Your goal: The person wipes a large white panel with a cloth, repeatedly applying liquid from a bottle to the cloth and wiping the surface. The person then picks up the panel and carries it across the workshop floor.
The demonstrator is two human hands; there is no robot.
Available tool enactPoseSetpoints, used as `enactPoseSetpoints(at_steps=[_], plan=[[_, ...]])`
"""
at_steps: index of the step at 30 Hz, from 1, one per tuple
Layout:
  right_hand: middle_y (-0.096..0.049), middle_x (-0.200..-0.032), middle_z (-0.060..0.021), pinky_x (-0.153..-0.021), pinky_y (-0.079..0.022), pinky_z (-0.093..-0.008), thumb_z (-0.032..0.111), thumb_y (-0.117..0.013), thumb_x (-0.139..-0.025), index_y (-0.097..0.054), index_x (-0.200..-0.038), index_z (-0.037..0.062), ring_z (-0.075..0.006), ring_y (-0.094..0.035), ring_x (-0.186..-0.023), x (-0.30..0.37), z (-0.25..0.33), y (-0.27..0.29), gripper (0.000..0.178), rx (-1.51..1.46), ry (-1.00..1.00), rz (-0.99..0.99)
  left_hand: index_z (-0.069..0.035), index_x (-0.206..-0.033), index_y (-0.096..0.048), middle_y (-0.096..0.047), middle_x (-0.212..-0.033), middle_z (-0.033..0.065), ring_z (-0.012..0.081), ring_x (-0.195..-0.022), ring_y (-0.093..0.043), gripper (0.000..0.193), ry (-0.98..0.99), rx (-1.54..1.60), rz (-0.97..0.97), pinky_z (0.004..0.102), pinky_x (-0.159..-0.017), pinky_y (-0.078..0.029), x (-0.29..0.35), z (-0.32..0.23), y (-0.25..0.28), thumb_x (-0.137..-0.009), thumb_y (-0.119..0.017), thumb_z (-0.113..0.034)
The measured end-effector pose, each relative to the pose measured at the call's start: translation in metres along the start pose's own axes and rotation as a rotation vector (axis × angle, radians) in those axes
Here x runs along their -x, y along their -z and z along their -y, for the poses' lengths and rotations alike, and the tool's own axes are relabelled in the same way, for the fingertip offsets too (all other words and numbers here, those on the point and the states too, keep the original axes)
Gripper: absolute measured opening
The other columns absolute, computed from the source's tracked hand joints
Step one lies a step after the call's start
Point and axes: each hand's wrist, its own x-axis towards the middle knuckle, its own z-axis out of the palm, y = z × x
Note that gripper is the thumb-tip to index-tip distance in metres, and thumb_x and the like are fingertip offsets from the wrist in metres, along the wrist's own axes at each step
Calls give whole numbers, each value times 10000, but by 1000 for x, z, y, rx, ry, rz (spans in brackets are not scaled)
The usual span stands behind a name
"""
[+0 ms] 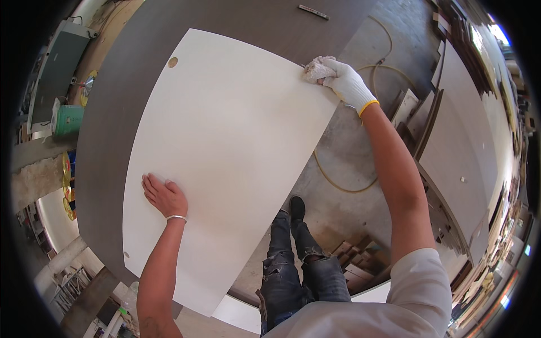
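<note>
A large white panel [225,129] lies flat on a dark grey-brown board [107,163]. It has a round hole [173,62] near its far left corner and a smaller round mark [127,255] near its near left corner. My bare left hand [164,195], with a bracelet at the wrist, rests on the panel near its left edge, fingers stretched out. At the panel's far right corner, my right hand [345,83], in a white knitted glove with a yellow cuff, is closed on a crumpled whitish rag [319,70] against the edge.
A slim marked strip [313,12] lies on the dark board's far part. A yellowish hose [344,188] curls over the concrete floor to the right. Stacked boards [456,152] line the right side. A green bucket [69,119] stands at the left.
</note>
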Motion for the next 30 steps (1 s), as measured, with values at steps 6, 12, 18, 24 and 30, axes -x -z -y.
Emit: enactPoseSetpoints(at_steps=[6, 12, 18, 24, 30], plan=[[-709, -1271, -152, -991, -521, -352, 61, -766, -852, -592, -1419, 52, -283, -699, -1137, 15, -90, 10, 594, -191, 10, -38, 49, -1547, -317, -280, -1656, 244, 419, -1547, -224, 600, -14, 29, -9, 565, -1256, -159, 0, -14, -7, -1019, -428, -214], [-671, -1325, -150, -1017, -502, -425, 192, -724, -915, -632, -1377, 126, -380, -629, -1200, 17, 28, -10, 476, 177, 47, -147, 54, -1544, -318, -291, -1649, 248, 419, -1540, -241, 600, -6, 8, -30, 569, -1254, -174, -1, 1, 0, -1017, -432, -211], [-703, -1252, -173, -988, -517, -391, 213, -764, -894, -628, -1400, 89, -355, -672, -1151, 36, -2, 11, 539, 240, -82, -92, 52, -1543, -322, -294, -1648, 249, 421, -1538, -241, 598, 13, 12, -23, 570, -1255, -172, -1, -2, -2, -1017, -431, -211], [-743, -1131, -82, -939, -542, -444, 307, -678, -937, -747, -1087, 153, -345, -673, -1082, -28, 60, -34, 226, 445, 99, -195, 56, -1541, -318, -290, -1648, 247, 420, -1539, -240, 599, 11, -6, -18, 570, -1255, -169, -2, -4, -2, -1018, -431, -214], [-766, -1053, -95, -888, -560, -451, 248, -651, -920, -762, -1059, 164, -337, -705, -1044, -81, 94, -74, 197, 517, 173, -287, 53, -1538, -323, -288, -1648, 242, 409, -1546, -225, 594, 1, 46, 7, 563, -1258, -158, 0, -16, -7, -1024, -435, -221]])
